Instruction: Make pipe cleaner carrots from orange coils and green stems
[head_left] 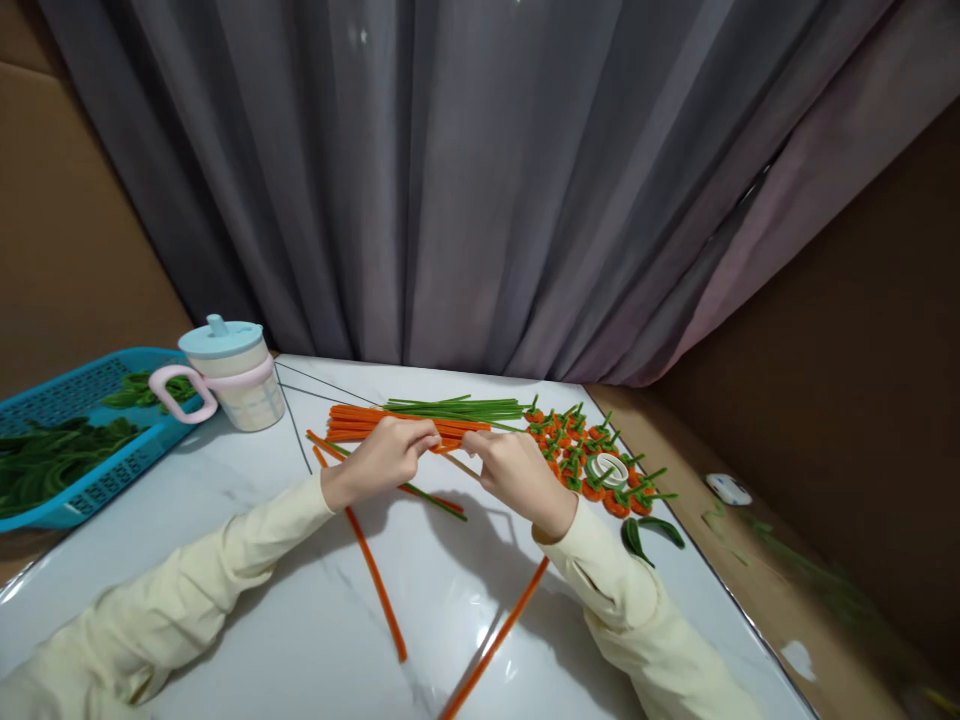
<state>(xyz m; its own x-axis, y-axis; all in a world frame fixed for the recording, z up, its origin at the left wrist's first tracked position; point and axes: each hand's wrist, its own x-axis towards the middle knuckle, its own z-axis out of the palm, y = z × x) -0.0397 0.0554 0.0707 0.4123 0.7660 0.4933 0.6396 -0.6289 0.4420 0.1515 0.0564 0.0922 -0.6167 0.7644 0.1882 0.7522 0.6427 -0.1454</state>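
Note:
My left hand (386,458) and my right hand (521,475) face each other over the table, fingertips pinched. A short stretch of orange pipe cleaner (448,448) runs between them, and both hands grip it. A thin tan stick (463,466) slants from beneath it toward my right fingers; which hand holds it I cannot tell. Just behind lies a bundle of orange pipe cleaners (356,421), with green pipe cleaners (457,408) beyond. One loose orange pipe cleaner (379,585) lies below my left wrist. Another orange length (499,637) emerges below my right wrist.
Small orange-and-green pipe cleaner pieces (574,450) cluster at the right around a white ring (607,469). Dark green leaf shapes (636,541) lie nearby. At the left stand a lidded cup (251,398) and a blue basket (82,497) holding green pieces. A grey curtain (450,200) hangs behind.

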